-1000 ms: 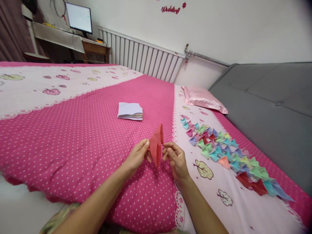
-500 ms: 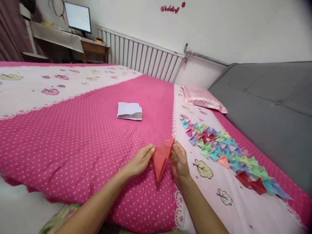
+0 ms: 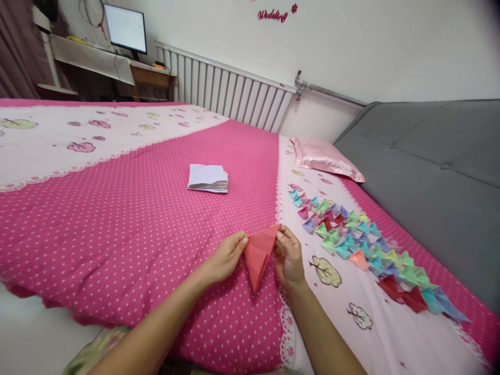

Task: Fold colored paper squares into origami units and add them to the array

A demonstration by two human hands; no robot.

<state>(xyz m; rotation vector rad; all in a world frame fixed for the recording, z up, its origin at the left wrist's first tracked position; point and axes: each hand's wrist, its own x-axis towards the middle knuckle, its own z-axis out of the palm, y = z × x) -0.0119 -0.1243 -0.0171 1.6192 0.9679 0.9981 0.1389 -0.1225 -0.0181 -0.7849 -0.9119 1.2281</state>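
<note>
A folded red paper piece [image 3: 258, 253], triangular with its point toward me, lies low over the pink dotted bedspread [image 3: 128, 208]. My left hand [image 3: 224, 256] pinches its left edge with fingertips closed. My right hand [image 3: 288, 256] grips its right corner, fingers curled on the paper. A stack of paper sheets [image 3: 208, 178], white on top with coloured edges, rests further out on the bed. Several finished folded paper shapes [image 3: 351, 237] in many colours lie in rows to the right of my hands.
A pink satin pillow [image 3: 326, 159] lies at the bed's far right. A grey padded headboard [image 3: 437, 172] runs along the right. A white radiator [image 3: 230, 94] and a desk with a monitor [image 3: 125, 28] stand beyond the bed.
The red paper went from standing upright between my fingers to lying flatter and lower near the bedspread. Both hands dropped with it and kept their grip.
</note>
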